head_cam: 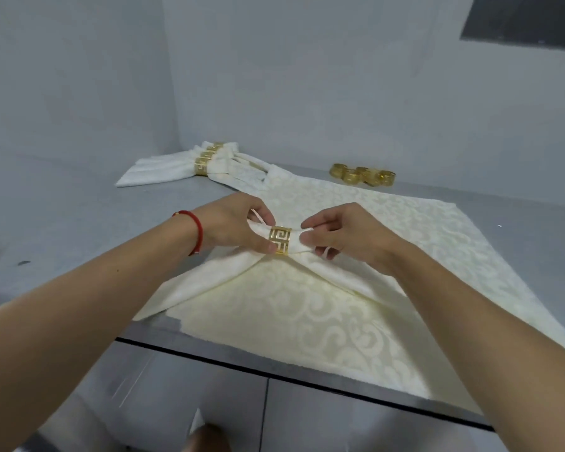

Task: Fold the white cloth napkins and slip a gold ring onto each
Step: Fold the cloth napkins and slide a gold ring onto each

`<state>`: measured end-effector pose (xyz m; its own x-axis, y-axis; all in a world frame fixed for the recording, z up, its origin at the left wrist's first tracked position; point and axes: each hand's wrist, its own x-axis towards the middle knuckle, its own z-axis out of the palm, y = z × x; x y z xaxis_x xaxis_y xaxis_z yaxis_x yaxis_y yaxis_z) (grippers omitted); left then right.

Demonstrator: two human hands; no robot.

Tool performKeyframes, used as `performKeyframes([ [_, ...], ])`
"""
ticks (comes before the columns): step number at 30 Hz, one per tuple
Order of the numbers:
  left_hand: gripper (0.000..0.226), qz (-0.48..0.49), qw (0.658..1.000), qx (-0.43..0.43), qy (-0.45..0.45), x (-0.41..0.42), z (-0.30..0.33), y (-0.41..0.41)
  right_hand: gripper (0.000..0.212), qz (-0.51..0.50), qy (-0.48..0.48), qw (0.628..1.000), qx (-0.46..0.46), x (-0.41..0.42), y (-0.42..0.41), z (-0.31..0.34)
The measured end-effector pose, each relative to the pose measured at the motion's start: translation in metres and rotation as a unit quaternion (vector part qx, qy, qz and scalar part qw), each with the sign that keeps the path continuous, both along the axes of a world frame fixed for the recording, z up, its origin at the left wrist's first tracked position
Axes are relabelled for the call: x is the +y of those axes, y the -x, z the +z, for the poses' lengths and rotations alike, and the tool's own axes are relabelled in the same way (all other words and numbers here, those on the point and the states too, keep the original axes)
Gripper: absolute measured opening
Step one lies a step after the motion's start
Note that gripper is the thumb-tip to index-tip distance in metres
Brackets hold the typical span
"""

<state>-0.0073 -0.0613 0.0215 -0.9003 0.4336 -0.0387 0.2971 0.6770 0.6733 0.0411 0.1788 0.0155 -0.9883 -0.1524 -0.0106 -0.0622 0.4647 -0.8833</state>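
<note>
Gold ring (pixel 279 240) pinched by left hand (pixel 238 225) fingers, right hand (pixel 341 231) fingers gripping white napkin (pixel 216 275)

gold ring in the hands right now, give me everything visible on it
The gold ring is a shiny metal-looking band with a cut-out Greek-key pattern, white cloth showing through. It sits around the gathered middle of the white napkin, axis roughly left-right, raised above the flat patterned cloth. The left hand pinches it at its left edge; the right hand grips the napkin just beside it.
</note>
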Motion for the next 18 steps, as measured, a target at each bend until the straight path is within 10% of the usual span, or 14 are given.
performKeyframes([
  [18,0.038,0.117,0.983,0.134,-0.052,-0.132,-0.037,0.089,0.006,-0.034,-0.004,0.999,0.041,-0.159,0.148,-0.03],
])
